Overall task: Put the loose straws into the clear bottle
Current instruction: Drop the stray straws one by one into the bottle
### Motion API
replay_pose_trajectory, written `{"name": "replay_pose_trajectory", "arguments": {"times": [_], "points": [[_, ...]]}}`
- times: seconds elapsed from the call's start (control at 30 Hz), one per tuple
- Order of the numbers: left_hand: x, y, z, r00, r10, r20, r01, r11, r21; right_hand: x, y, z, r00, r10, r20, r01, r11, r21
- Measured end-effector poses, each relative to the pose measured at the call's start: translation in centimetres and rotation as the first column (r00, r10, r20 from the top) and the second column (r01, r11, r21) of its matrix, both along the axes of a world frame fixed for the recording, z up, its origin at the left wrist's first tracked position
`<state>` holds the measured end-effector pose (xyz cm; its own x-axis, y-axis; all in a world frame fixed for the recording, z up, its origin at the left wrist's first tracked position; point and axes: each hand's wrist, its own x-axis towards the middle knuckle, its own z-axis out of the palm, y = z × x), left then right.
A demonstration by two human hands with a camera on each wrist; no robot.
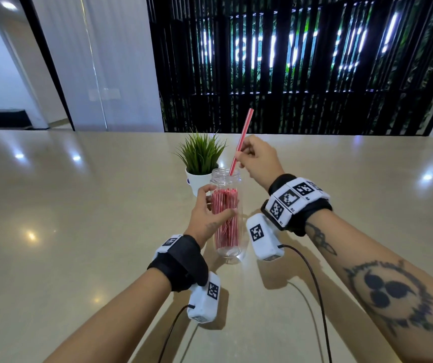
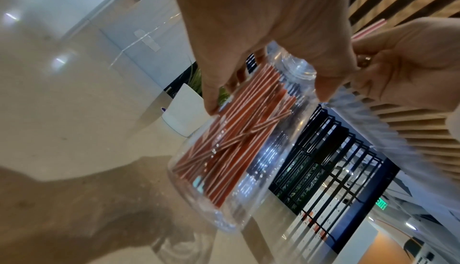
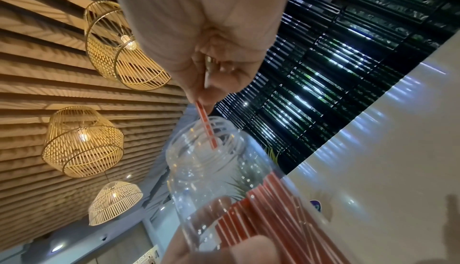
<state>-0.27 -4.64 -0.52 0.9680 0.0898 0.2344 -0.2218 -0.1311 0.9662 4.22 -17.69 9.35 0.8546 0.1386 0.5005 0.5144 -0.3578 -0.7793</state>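
The right hand [image 1: 258, 158], just above the centre of the head view, pinched a red-and-white straw [image 1: 241, 142] between thumb and fingertips, its grip closed on the straw a little below the middle of its length. The straw leaned up and to the right, its upper end showing against the dark slatted wall [image 1: 301, 64] and its lower end inside the open mouth of the clear bottle [image 1: 229, 247]. In the right wrist view the straw's lower tip [image 3: 209, 132] sat just within the threaded neck [image 3: 199, 150].

The left hand [image 1: 207, 216] held the bottle from the left at mid-height, thumb across the near face and fingers curled round the far side, so its grip was closed round the bottle. In the left wrist view the fingers [image 2: 211, 99] pressed against the clear wall over the straws.

The bottle stood upright on the pale glossy surface [image 1: 79, 231], at the centre of the frame. Inside it a thick bunch of red-and-white straws [image 1: 224, 218] stood on end, most upright and a few crossing at a slant, their tops below the bottle's shoulder.

Just behind the bottle and slightly left stood a small green plant [image 1: 201, 153] in a white pot [image 1: 197, 182]. Both wrists wore black bands with white marker blocks, and black cables [image 1: 317, 297] ran from them toward the bottom edge. Woven lampshades [image 3: 82, 140] hung at the left of the right wrist view.
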Motion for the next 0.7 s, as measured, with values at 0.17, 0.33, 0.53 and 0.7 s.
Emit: {"name": "replay_pose_trajectory", "arguments": {"times": [0.17, 0.33, 0.53, 0.7], "points": [[0.1, 0.5, 0.3, 1.000, 0.004, 0.018, -0.003, 1.000, -0.023, -0.1, 1.0, 0.2, 1.000, 0.016, -0.016, -0.018, 0.983, -0.181], [-0.1, 0.8, 0.3, 1.000, -0.009, 0.012, 0.010, 1.000, -0.013, -0.5, 1.2, 0.1, 0.999, -0.015, -0.052, 0.004, 0.977, -0.212], [-0.4, 0.6, 0.0, 1.000, -0.011, 0.027, 0.011, 1.000, -0.012, -0.6, 1.0, -0.4, 0.997, -0.056, -0.044, 0.040, 0.950, -0.311], [-0.3, 0.4, 0.6, 0.999, -0.007, 0.042, 0.008, 1.000, -0.020, -0.9, 0.1, 0.7, 0.997, -0.074, -0.026, 0.066, 0.971, -0.231]]}}
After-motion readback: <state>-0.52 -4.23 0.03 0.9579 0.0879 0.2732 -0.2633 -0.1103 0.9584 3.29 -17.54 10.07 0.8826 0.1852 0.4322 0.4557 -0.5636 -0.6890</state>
